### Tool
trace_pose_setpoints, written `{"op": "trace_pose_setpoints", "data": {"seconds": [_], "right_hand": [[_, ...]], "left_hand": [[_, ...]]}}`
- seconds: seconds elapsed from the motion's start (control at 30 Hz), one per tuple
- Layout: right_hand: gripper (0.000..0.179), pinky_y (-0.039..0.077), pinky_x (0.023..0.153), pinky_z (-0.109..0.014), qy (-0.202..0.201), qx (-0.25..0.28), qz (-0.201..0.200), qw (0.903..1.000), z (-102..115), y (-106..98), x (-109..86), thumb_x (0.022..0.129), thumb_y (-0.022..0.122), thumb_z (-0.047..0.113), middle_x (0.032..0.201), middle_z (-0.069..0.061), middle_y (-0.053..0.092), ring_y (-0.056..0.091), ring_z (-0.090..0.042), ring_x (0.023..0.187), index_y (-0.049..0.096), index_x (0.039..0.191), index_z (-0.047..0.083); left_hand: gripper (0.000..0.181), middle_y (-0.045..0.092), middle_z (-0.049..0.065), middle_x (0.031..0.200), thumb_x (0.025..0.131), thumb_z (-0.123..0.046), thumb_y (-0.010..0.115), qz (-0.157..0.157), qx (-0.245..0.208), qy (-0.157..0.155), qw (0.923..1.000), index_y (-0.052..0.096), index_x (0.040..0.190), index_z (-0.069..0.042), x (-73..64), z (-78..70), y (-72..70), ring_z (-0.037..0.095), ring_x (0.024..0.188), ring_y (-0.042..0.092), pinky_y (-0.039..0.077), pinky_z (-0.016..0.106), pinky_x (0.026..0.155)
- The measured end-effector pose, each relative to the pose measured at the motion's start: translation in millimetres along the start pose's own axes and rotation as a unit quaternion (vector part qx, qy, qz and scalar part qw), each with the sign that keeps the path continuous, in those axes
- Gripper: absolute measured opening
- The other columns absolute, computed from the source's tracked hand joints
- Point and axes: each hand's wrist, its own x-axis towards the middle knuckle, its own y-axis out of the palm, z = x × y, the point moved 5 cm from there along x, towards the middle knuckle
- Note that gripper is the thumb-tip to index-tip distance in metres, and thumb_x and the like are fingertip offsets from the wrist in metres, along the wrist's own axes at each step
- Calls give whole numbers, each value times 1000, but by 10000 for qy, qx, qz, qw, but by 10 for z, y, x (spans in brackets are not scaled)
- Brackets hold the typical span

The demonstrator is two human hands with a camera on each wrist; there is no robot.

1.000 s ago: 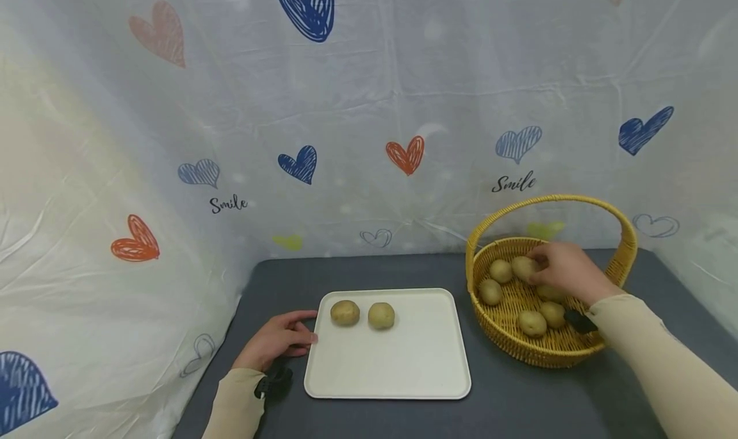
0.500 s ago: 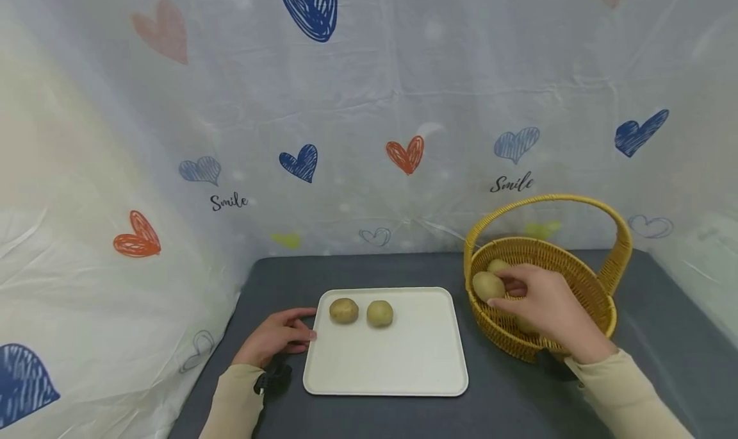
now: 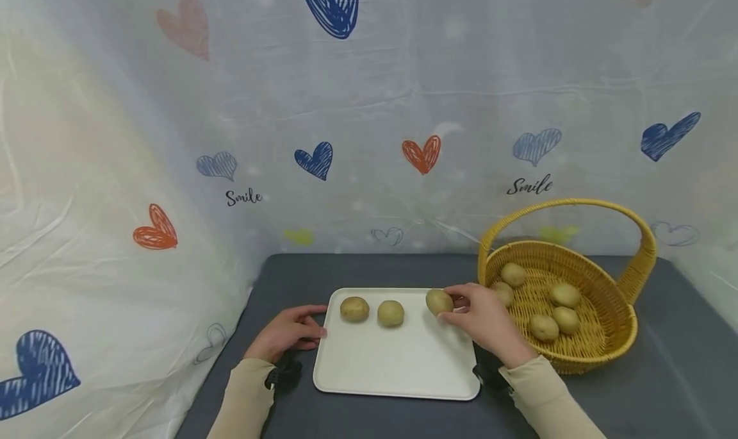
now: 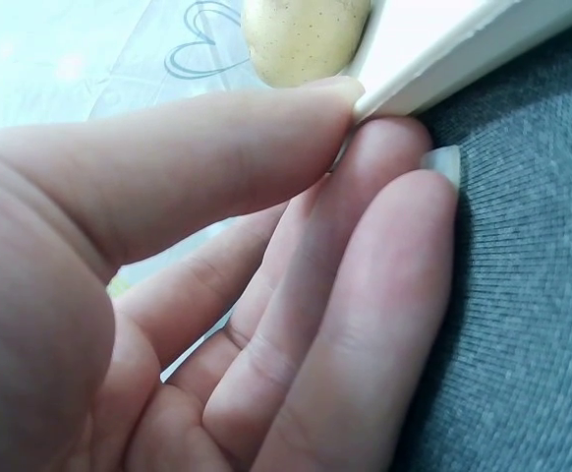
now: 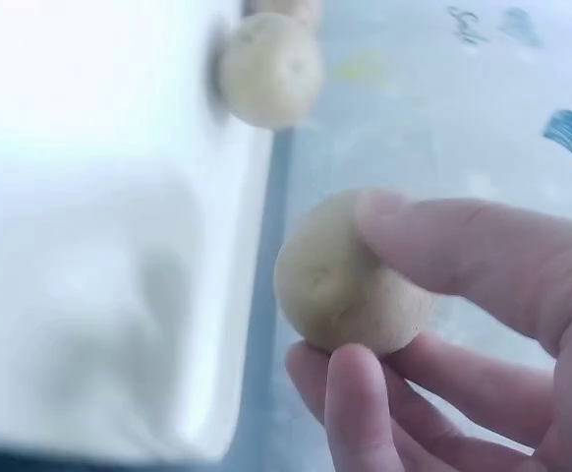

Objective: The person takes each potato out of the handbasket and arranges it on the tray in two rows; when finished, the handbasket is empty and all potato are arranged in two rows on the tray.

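Potato [image 3: 438, 303] and fingers come first for us: the person's right hand [image 3: 489, 317] pinches it between thumb and fingertips, over the far right corner of a white tray [image 3: 398, 368]. We cannot tell whether its underside touches the tray. On the tray sit an oval potato [image 3: 354, 309] near the far left corner and a rounder potato [image 3: 391, 313] just beside it, a narrow gap between them. From the rounder one to the pinched one we see a wider stretch of white, and the tray's surface runs from all three down to its near edge. At the left edge, the left hand [image 3: 286, 329] pinches the rim, thumb on top and a fingertip under it.

To the tray's right stands a yellow wicker basket [image 3: 582, 359], its tall handle [image 3: 639, 266] arching from side to side. We count five potatoes [image 3: 544, 327] in view inside, one partly behind the right hand. That hand and its sleeve [image 3: 553, 394] reach across the gap between tray and basket. Dark table [image 3: 663, 388] borders the tray's near and far edges. Behind it hangs a cloth [image 3: 369, 74] printed with hearts.
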Motion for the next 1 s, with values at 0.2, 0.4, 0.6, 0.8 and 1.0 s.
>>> {"op": "trace_pose_setpoints", "data": {"seconds": [0.2, 0.4, 0.6, 0.8, 1.0], "right_hand": [[48, 66, 83, -36, 144, -4, -71, 9999, -26, 234, 72, 86, 92, 15, 120, -17, 75, 79, -22, 99, 77, 129, 0], [47, 65, 82, -34, 197, 157, -109, 9996, -46, 347, 89, 84, 93, 13, 120, -14, 78, 79, -20, 99, 78, 128, 2], [45, 65, 82, -34, 283, 179, -141, 9993, -63, 404, 106, 84, 93, 13, 115, -11, 80, 78, -19, 98, 79, 126, 3], [43, 64, 82, -34, 301, 165, -154, 9993, -58, 468, 128, 83, 93, 11, 113, -11, 79, 77, -18, 95, 79, 123, 2], [44, 65, 83, -35, 364, 83, -146, 9992, -55, 497, 136, 82, 94, 12, 111, -9, 78, 77, -17, 95, 79, 122, 3]], "left_hand": [[72, 75, 10, 98, 89, -21, 91, -18, 50, 49, 10000, 61, 153, -11, 13, -11, 29, 21, 87, 77, 67, 36, 79], [72, 75, 11, 99, 89, -22, 91, 47, -50, -21, 10000, 61, 154, -14, 42, -17, 27, 22, 90, 77, 68, 37, 81], [72, 74, 11, 99, 88, -21, 91, 46, -39, -11, 10000, 62, 153, -14, 43, -7, 16, 23, 90, 77, 68, 37, 81], [71, 74, 11, 98, 88, -22, 91, 10, -46, -70, 10000, 62, 153, -13, 29, 10, 7, 23, 90, 77, 67, 37, 81], [72, 75, 10, 98, 89, -22, 91, 10, -85, -80, 9999, 61, 154, -13, 30, 21, 6, 22, 90, 77, 67, 37, 82]]}}
